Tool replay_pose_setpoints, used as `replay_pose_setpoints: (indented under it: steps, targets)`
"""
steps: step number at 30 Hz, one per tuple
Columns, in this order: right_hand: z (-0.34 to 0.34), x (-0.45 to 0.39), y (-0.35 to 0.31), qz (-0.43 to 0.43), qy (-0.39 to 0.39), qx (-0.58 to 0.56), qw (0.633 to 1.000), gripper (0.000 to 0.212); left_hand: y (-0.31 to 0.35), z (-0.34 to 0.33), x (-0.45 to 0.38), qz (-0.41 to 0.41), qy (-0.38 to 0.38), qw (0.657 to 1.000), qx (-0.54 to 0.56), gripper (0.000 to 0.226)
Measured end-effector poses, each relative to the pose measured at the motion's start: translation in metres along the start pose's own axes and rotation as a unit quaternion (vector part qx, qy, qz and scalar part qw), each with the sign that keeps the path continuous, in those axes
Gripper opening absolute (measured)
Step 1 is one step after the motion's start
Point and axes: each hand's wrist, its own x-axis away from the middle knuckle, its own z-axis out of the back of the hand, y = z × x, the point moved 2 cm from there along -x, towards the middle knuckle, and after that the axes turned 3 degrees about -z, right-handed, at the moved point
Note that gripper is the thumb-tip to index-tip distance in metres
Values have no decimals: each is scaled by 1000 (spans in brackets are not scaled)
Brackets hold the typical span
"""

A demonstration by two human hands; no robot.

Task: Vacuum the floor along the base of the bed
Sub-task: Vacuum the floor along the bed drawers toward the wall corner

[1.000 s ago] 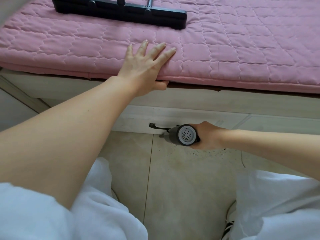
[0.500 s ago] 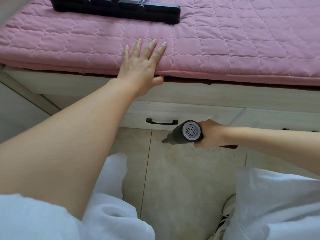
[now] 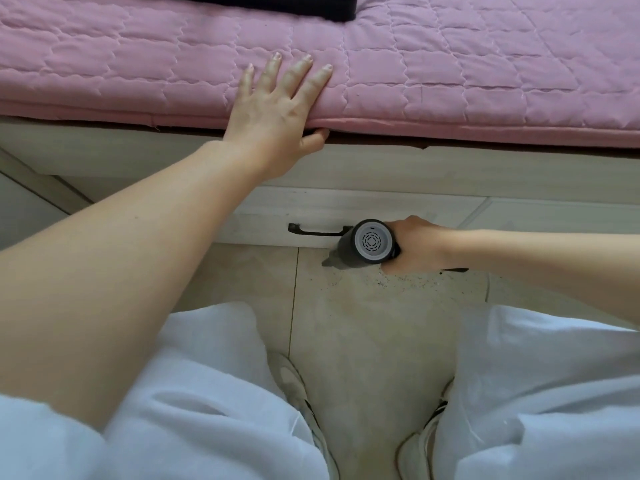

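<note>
A small dark handheld vacuum (image 3: 367, 245) with a grey round end cap points down at the beige tiled floor (image 3: 374, 334), right at the base of the bed. My right hand (image 3: 417, 245) grips its handle. The nozzle tip touches the tile just below a white drawer front (image 3: 346, 213) of the bed base. Dark specks of dirt (image 3: 408, 280) lie on the tile under my right hand. My left hand (image 3: 277, 112) rests flat on the pink quilted mattress pad (image 3: 467, 71), fingers straight, thumb hooked under the edge.
A black drawer handle (image 3: 315, 231) sits just left of the vacuum. A black flat object (image 3: 311, 5) lies on the bed at the top edge. My knees in white trousers (image 3: 547, 393) and white shoes (image 3: 294, 379) frame the floor below.
The vacuum has shifted slightly left and closer to the drawer, now covering the handle's right end. My left hand stays on the mattress edge. The view has tilted down.
</note>
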Motion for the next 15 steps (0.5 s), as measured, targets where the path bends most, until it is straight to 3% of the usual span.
replay_pose_setpoints:
  steps: [15]
  targets:
    - [2,-8,-19,24,-15,25,999,32,1,4,-2,9,-58,998,14,72]
